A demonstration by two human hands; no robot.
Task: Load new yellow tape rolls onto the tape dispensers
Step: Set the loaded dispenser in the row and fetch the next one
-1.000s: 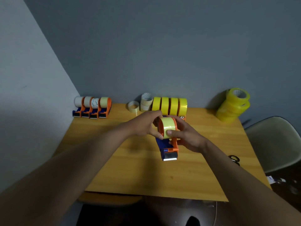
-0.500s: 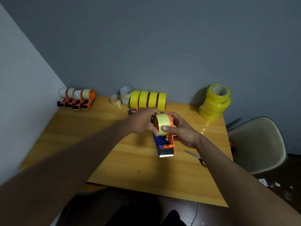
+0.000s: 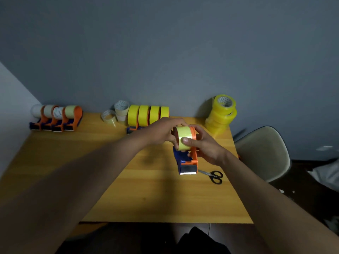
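An orange and blue tape dispenser (image 3: 189, 161) is held above the middle of the wooden table (image 3: 128, 180), its toothed blade pointing toward me. A pale yellow tape roll (image 3: 184, 137) sits on its spool. My left hand (image 3: 163, 131) grips the roll from the left side. My right hand (image 3: 205, 143) wraps the dispenser's orange frame, thumb pressed on the roll's face. Several dispensers with bright yellow rolls (image 3: 147, 116) stand in a row at the back. A stack of loose yellow rolls (image 3: 221, 112) stands at the back right.
Several dispensers with pale rolls (image 3: 56, 118) line the back left corner. A few nearly spent clear rolls (image 3: 117, 112) lie beside the yellow row. Black scissors (image 3: 213, 176) lie right of the held dispenser. A beige chair (image 3: 262, 153) stands at the table's right edge.
Both hands keep the same hold on the roll and dispenser. My head has turned, so the table's things sit differently in view and the scissors show fully.
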